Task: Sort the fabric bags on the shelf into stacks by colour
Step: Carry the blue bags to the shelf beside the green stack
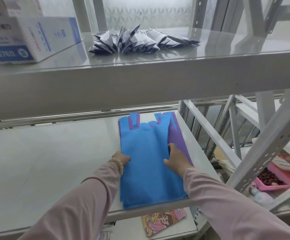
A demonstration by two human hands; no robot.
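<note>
At the right of the shelf (54,153), the blue bags (146,170) are gripped at their left edge by the left hand (121,159) and pinched at the right by the right hand (175,160), over purple bags (177,135).

The fabric bags (146,170) lie piled on the right part of the lower shelf (45,153), the left hand (121,159) at their left edge, the right hand (176,161) on their right side. On the upper shelf (140,80), a box (31,40) stands left of the packets (140,40).

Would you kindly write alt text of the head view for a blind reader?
The left hand and right hand grip the edges of a blue bag lying on purple bags on a shelf; foil packets sit above.
</note>
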